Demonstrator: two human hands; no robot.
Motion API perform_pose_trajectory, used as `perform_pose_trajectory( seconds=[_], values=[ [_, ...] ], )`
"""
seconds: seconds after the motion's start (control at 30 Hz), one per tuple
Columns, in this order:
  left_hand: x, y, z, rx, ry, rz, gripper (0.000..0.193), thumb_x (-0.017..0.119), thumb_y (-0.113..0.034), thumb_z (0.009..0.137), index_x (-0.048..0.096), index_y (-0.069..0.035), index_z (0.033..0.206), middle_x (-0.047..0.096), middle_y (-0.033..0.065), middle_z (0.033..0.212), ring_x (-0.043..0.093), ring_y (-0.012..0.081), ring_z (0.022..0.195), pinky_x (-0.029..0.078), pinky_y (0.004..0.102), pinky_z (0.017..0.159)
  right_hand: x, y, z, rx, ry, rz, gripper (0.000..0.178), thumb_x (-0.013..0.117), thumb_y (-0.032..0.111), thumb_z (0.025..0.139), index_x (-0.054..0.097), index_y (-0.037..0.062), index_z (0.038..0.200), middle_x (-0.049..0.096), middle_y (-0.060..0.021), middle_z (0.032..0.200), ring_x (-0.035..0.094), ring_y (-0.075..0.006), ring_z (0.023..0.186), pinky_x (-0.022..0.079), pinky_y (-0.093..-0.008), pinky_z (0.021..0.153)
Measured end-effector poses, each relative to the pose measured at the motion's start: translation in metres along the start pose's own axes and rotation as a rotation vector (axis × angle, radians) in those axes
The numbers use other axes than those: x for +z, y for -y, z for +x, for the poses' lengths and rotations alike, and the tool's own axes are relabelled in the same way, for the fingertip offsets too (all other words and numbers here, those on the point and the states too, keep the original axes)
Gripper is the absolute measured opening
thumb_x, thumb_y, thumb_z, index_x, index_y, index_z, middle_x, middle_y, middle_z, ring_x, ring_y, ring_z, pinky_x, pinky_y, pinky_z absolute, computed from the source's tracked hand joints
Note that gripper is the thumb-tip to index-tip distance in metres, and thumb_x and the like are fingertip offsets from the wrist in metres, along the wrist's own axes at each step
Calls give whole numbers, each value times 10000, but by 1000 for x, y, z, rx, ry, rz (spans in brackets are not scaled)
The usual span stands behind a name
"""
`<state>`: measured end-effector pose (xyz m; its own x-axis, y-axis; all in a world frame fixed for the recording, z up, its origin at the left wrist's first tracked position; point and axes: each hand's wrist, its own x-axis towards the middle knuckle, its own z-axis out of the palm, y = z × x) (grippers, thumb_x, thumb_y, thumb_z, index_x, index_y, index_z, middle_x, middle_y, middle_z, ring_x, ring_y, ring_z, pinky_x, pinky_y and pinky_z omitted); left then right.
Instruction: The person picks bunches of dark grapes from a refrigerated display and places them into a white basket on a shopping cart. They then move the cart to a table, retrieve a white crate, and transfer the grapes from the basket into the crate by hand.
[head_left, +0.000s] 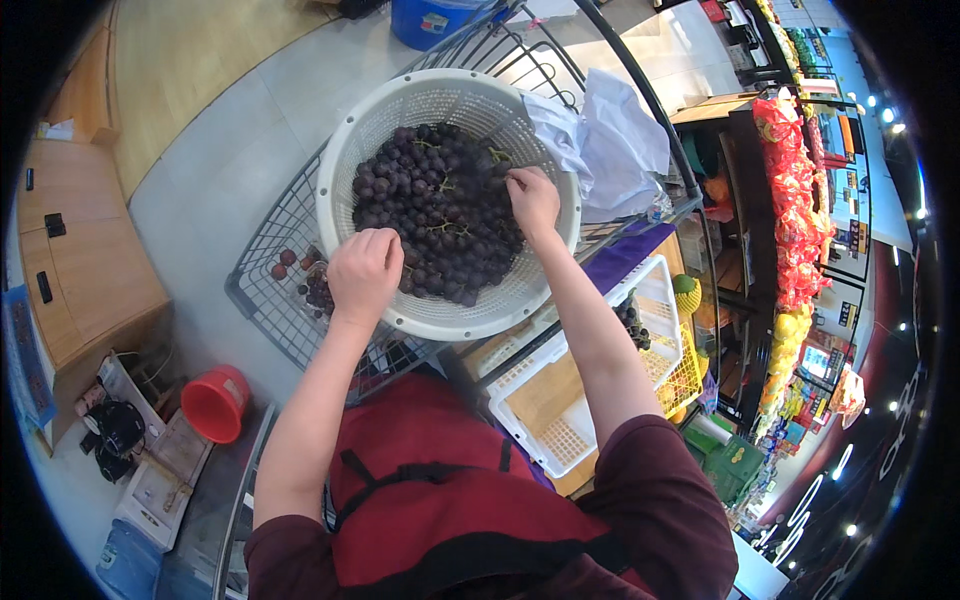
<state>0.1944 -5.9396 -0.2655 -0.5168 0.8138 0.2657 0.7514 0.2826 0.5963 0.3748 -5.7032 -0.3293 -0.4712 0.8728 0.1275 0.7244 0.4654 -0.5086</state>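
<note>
Dark purple grapes point(435, 210) in bunches with green stems fill the bottom of a round, pale plastic basket point(340, 150) with perforated walls. The basket rests on a wire shopping cart point(275, 235). At the right side of the grapes, my right hand point(535, 203) reaches inside, its thumb and fingertips pinched on a bunch. Over the basket's near-left rim is my left hand point(367, 275), fingers curled together. What it holds, if anything, is hidden from view. Loose grapes point(290, 262), some reddish, lie in the cart below, left of that hand.
White paper point(615, 145) lies on the cart's right side. White plastic crates point(545, 405) with dark grapes stand to the right, beside a yellow basket point(682, 375). A red bucket point(216, 403) stands lower left, a blue bucket point(425, 22) beyond. Shelves with red-wrapped goods point(790, 190) line the right.
</note>
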Motion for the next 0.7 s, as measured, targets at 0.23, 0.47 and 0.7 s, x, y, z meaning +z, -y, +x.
perform_pose_trajectory(
  seconds=[0.23,0.47,0.7],
  values=[
    [0,-1,-2,9,-33,-47,76,682,-127,811,671,-70,861,677,62,820,648,261,736,513,351,663,-69,21,-25,428,25,700,145,659,89,889,705,-29,961,689,-28,1017,622,-87,886,482,-257,754],
    [39,-88,0,-971,508,-1744,475,480,-338,1022,382,-201,1466,587,22,1223,573,159,1049,492,380,884,-155,48,-73,402,86,1457,261,627,65,925,635,-15,1173,652,-104,1195,643,-209,1055,511,-324,912],
    [52,-166,-21,-798,812,-2079,342,471,-237,1029,540,-59,1312,630,43,1184,621,142,1017,548,329,875,-208,31,-131,311,16,1568,528,778,240,804,567,100,1267,594,-66,1273,613,-219,1120,522,-359,947]
  ],
)
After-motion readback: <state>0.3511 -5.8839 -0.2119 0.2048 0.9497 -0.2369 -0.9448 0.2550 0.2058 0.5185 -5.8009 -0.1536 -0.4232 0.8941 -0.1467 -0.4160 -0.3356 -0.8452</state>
